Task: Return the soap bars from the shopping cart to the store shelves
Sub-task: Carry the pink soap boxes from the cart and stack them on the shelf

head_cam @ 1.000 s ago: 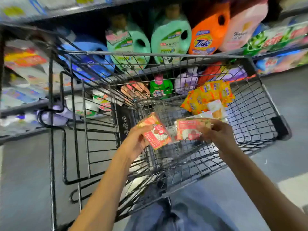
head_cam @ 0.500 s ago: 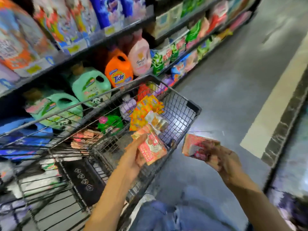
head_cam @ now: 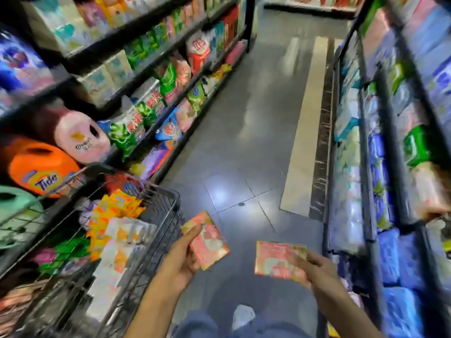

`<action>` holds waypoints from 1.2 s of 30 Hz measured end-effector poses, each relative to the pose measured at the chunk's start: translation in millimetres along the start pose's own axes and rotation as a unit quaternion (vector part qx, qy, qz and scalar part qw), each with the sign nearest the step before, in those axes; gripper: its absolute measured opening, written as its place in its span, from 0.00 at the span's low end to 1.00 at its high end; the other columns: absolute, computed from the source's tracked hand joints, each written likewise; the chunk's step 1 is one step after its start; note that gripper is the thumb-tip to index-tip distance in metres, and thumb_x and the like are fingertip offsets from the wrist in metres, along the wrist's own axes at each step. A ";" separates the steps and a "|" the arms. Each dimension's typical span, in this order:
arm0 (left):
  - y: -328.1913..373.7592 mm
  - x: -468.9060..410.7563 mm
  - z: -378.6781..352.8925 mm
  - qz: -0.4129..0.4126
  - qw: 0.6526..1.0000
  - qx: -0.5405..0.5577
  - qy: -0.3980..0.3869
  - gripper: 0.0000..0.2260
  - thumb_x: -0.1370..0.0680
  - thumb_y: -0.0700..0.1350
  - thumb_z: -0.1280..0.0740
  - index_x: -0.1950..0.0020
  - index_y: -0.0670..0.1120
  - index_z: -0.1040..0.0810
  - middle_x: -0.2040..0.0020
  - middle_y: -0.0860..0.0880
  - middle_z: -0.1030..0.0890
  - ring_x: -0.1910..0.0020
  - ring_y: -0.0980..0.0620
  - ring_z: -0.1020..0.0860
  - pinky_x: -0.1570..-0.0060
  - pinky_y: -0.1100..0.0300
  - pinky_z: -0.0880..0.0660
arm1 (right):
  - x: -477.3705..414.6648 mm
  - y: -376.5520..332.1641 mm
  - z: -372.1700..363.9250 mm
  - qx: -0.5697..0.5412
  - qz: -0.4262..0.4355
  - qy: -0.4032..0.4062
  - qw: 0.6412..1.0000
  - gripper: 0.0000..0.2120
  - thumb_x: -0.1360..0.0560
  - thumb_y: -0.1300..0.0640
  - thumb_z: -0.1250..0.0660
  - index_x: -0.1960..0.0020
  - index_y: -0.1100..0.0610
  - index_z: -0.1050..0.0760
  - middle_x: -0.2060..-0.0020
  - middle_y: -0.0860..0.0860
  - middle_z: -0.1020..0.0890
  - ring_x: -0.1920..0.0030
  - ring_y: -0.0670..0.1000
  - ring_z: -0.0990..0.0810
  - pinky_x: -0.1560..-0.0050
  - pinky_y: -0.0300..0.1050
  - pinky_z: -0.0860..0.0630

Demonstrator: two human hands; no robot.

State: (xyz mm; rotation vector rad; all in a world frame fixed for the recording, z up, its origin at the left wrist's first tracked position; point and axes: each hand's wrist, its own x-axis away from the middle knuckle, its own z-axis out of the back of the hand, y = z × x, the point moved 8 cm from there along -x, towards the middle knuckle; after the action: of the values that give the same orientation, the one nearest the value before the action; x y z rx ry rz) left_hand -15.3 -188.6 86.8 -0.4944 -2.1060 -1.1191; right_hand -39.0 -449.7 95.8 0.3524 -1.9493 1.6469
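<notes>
L hand: forearm rises from bottom edge, thumb across top face, fingers curled under first soap bar. Grips its lower-left end. Bar tilted, long axis up-left to down-right, held over the floor just right of the shopping cart corner.

R hand: forearm in from lower right, fingers wrapped on right edge of second soap bar. Bar face-up, approx level. Each hand clamped on its own bar; bars apart, strip of floor btwn them.

Labels: both wrappers pink/red w/ gold edging, print too blurred to read. Orange jug reads "Tide". Pink jug reads "Comfort". Bags further along carry red characters, can't make out.

Edges/room: cart sits left, close to left shelves; holds yellow packs and white-orange packs. Right shelves stand just beside R hand, black uprights. Grey tiled aisle runs open ahead btwn the two shelf runs; pale strip along its right side.
</notes>
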 end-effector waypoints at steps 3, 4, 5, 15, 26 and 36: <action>-4.3 -16.2 -18.6 0.005 1.000 0.017 0.011 0.07 0.26 0.45 0.35 0.51 0.44 0.22 0.63 0.47 0.15 0.68 0.52 0.17 0.55 0.53 0.23 | -20.8 -16.9 12.9 -0.015 -0.017 -0.006 1.000 0.24 0.44 0.62 0.23 0.48 0.66 0.20 0.54 0.62 0.16 0.58 0.54 0.17 0.64 0.38 0.21; -3.1 -19.3 -24.3 0.006 1.000 0.021 0.016 0.06 0.25 0.44 0.36 0.51 0.44 0.22 0.64 0.47 0.16 0.69 0.52 0.17 0.53 0.52 0.25 | -30.9 -19.1 16.0 -0.024 -0.020 -0.006 0.999 0.24 0.43 0.62 0.23 0.48 0.67 0.20 0.54 0.62 0.16 0.58 0.55 0.17 0.63 0.40 0.20; -0.8 -23.3 -29.4 0.006 1.000 0.022 0.017 0.06 0.24 0.44 0.36 0.52 0.44 0.22 0.65 0.47 0.16 0.69 0.52 0.17 0.53 0.52 0.26 | -39.7 -23.5 16.6 -0.031 -0.026 -0.005 0.999 0.23 0.41 0.61 0.24 0.48 0.66 0.20 0.55 0.61 0.16 0.59 0.54 0.17 0.62 0.40 0.20; 54.5 -126.4 -67.0 0.042 0.996 0.059 0.053 0.06 0.23 0.43 0.35 0.51 0.42 0.22 0.62 0.45 0.15 0.60 0.47 0.18 0.47 0.50 0.26 | -172.8 -84.8 -22.7 -0.064 -0.044 -0.008 0.997 0.10 0.29 0.68 0.32 0.48 0.66 0.22 0.63 0.56 0.16 0.69 0.48 0.18 0.70 0.35 0.23; 188.6 -267.9 -163.5 0.049 0.998 -0.026 0.019 0.05 0.25 0.45 0.34 0.53 0.45 0.22 0.64 0.48 0.15 0.68 0.52 0.17 0.55 0.52 0.24 | -302.2 -171.1 -60.4 -0.113 -0.073 0.021 0.991 0.05 0.30 0.66 0.32 0.54 0.65 0.22 0.70 0.54 0.17 0.73 0.47 0.19 0.74 0.35 0.23; 281.8 -394.6 -219.2 0.033 0.999 0.012 0.036 0.12 0.34 0.44 0.29 0.53 0.42 0.21 0.61 0.44 0.15 0.65 0.50 0.17 0.50 0.45 0.22 | -451.7 -250.0 -97.0 -0.084 -0.103 0.015 0.991 0.05 0.29 0.68 0.33 0.53 0.68 0.23 0.69 0.58 0.17 0.73 0.50 0.18 0.74 0.37 0.23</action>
State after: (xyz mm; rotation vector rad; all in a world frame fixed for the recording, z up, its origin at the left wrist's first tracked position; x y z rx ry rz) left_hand 514.5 -218.6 46.0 -0.5001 -2.0241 -1.0573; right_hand 483.9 -477.4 53.3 0.4451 -1.9415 1.3417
